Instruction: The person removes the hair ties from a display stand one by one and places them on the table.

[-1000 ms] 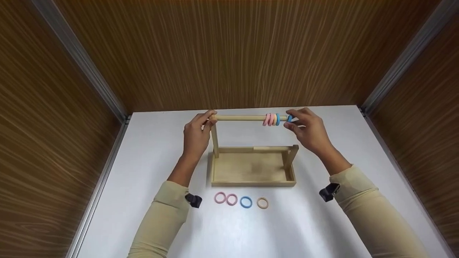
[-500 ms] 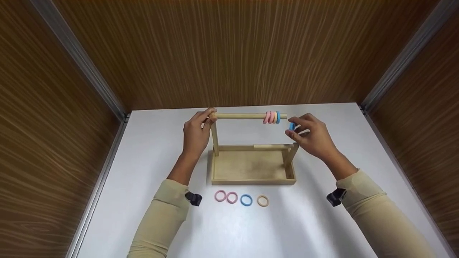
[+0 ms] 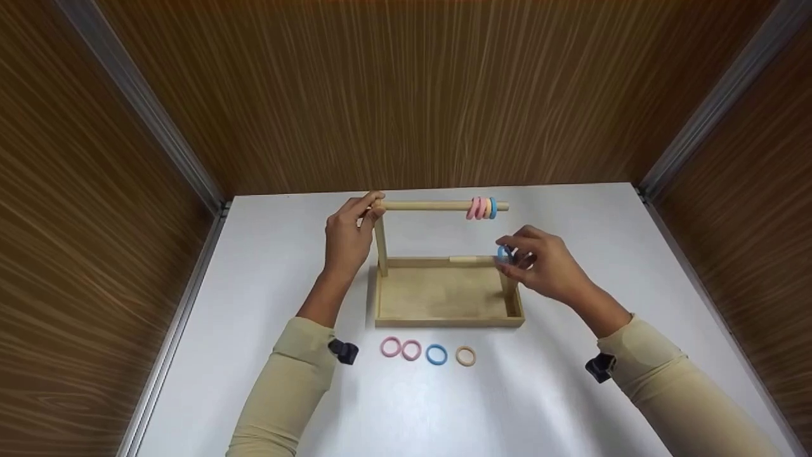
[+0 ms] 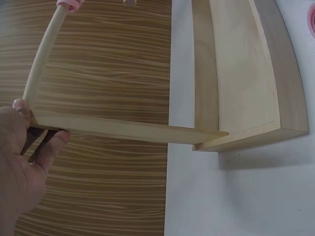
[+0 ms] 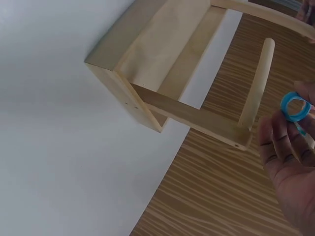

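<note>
the right hand [image 3: 542,263] has lowered a pinched blue ring [image 3: 503,254] from the long rod [image 3: 422,206] to near the short rod [image 3: 472,259]; the left hand [image 3: 349,235] grips the frame [image 3: 381,251].

A pale wooden stand [image 3: 431,292] sits upright at the centre of the head view, the left hand [image 3: 347,238] gripping the top of its taller, left post. The upper rod [image 3: 422,205] points right, two pink rings [image 3: 472,208], a cream ring [image 3: 487,208] and a blue ring [image 3: 493,208] around it near its free end. Right of centre, lower than these, the right hand [image 3: 545,263] pinches another blue ring [image 5: 298,118], off the rods.
</note>
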{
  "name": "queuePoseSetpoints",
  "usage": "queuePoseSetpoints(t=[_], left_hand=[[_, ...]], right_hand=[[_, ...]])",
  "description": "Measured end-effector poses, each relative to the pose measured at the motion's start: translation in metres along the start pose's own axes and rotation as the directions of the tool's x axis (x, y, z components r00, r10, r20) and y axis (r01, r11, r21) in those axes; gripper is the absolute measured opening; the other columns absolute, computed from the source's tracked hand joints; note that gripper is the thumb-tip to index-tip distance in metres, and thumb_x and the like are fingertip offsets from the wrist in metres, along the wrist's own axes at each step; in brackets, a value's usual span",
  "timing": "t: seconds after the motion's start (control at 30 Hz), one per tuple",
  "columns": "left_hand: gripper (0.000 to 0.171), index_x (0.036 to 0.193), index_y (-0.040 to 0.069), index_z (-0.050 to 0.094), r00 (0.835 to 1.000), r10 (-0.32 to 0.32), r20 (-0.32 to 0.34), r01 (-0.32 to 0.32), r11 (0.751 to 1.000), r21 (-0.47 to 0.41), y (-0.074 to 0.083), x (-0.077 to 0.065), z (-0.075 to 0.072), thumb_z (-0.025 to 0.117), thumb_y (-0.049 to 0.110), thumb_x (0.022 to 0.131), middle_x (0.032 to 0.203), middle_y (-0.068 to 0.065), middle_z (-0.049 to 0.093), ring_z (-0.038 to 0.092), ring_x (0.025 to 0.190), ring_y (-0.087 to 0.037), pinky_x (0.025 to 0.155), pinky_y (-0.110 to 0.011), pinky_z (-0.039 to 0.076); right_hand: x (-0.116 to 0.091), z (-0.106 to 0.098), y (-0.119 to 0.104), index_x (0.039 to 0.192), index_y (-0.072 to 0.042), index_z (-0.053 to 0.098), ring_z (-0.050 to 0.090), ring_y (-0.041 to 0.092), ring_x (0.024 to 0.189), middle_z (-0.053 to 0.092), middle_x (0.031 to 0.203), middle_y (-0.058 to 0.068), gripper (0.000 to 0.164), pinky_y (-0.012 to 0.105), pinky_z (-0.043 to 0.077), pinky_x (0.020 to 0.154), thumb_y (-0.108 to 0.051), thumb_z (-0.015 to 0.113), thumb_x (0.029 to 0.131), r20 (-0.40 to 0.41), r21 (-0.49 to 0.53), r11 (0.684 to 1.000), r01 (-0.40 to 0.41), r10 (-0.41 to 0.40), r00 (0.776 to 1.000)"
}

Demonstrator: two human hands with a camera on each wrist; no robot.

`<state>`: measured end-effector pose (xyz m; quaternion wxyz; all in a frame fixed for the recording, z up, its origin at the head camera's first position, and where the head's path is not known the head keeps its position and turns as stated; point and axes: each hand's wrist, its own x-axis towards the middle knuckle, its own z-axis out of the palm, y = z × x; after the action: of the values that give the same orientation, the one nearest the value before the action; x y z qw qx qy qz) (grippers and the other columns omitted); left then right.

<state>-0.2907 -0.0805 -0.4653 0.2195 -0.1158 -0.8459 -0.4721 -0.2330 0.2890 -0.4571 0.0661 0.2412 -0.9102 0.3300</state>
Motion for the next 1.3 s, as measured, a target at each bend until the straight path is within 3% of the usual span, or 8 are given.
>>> queuePoseSetpoints(t=[0.4, 0.6, 0.77, 1.3], left_hand=[[0.037, 0.136, 0.018, 0.08, 1.0, -0.015, 0.009, 0.015, 1.0, -0.013, 0.001, 0.0, 0.001, 0.071, 0.033, 0.104, 0.121, -0.009, 0.08, 0.079, 0.113, -0.024, 0.095, -0.04, 0.067], [0.038, 0.137, 0.016, 0.079, 1.0, 0.001, 0.009, -0.001, 1.0, -0.004, 0.001, 0.0, 0.001, 0.071, 0.033, 0.104, 0.121, -0.011, 0.08, 0.08, 0.111, -0.026, 0.095, -0.043, 0.067], [0.038, 0.136, 0.014, 0.079, 1.0, 0.005, 0.006, -0.005, 1.0, -0.003, 0.001, 0.0, 0.002, 0.071, 0.033, 0.104, 0.12, -0.01, 0.08, 0.08, 0.11, -0.026, 0.094, -0.044, 0.066], [0.038, 0.137, 0.018, 0.079, 1.0, -0.002, 0.005, 0.002, 1.0, -0.003, 0.0, 0.0, 0.003, 0.07, 0.035, 0.104, 0.122, -0.009, 0.08, 0.079, 0.113, -0.025, 0.097, -0.042, 0.066]], right_hand=[[-0.016, 0.018, -0.004, 0.122, -0.008, 0.084, 0.071, 0.016, 0.087, 0.074, 0.106, 0.008, 0.031, 0.031, 0.067, 0.075, -0.01, 0.092, 0.092, 0.121, 0.022, 1.0, 0.021, -0.023, 0.992], [-0.027, 0.03, -0.002, 0.122, -0.004, 0.083, 0.073, 0.015, 0.08, 0.074, 0.102, 0.008, 0.032, 0.027, 0.065, 0.069, -0.007, 0.091, 0.091, 0.138, 0.044, 0.995, 0.094, -0.099, 0.985], [-0.036, 0.039, 0.002, 0.12, -0.003, 0.083, 0.074, 0.015, 0.079, 0.073, 0.099, 0.009, 0.029, 0.026, 0.064, 0.067, -0.006, 0.09, 0.092, 0.173, 0.043, 0.99, 0.134, -0.14, 0.975], [-0.057, 0.063, 0.009, 0.117, -0.003, 0.083, 0.074, 0.018, 0.079, 0.072, 0.095, 0.009, 0.028, 0.023, 0.062, 0.069, -0.007, 0.091, 0.09, 0.336, 0.008, 0.989, 0.145, -0.139, 0.931]])
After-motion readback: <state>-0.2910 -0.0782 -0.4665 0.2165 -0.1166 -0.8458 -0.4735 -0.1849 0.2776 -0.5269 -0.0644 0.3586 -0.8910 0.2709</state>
